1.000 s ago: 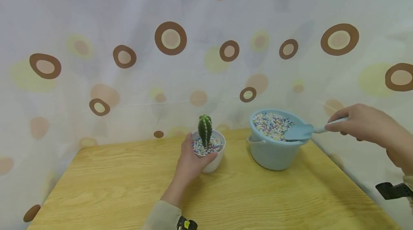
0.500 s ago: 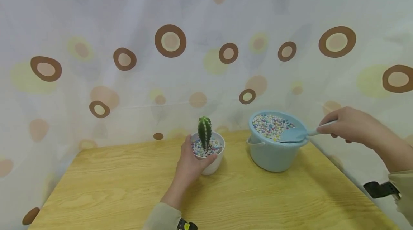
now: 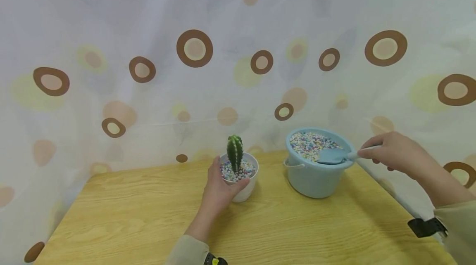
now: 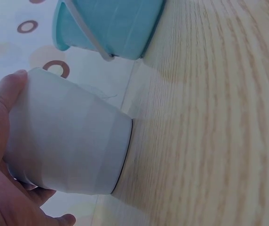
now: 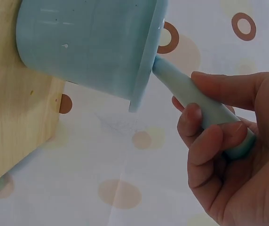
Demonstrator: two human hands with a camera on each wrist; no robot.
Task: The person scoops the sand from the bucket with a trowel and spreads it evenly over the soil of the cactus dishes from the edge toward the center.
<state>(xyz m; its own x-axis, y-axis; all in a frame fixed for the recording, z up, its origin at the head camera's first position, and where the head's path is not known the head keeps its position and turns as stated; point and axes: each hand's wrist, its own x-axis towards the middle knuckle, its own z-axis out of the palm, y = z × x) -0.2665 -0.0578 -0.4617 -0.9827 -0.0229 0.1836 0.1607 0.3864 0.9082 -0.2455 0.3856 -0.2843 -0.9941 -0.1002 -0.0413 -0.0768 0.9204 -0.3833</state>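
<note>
Pebbles [image 3: 238, 172], small and many-coloured, already lie in the white pot [image 3: 243, 186] around the base of the green cactus [image 3: 235, 152], reaching close to the rim, so the topping of that pot looks largely done; whether any gap is left on the far side of the cactus cannot be told. The rest of the pebbles fill the blue bucket [image 3: 314, 178], which stands on the wooden table [image 3: 148, 215] to the right of the pot and apart from it. A blue scoop [image 3: 331, 157] rests with its blade on the pebbles in the bucket and its handle across the rim; I judge this to be the digging step of another load, with the carry and the tipping into the pot not yet done. The left hand [image 3: 217, 188] wraps the near side of the pot, thumb along one wall and fingers round the other, steadying it upright on the table. The right hand [image 3: 390, 155] reaches in from the right beyond the table edge, wrist roughly level, fingers and thumb curled round the scoop handle [image 5: 205, 106] just outside the bucket's rim.
</note>
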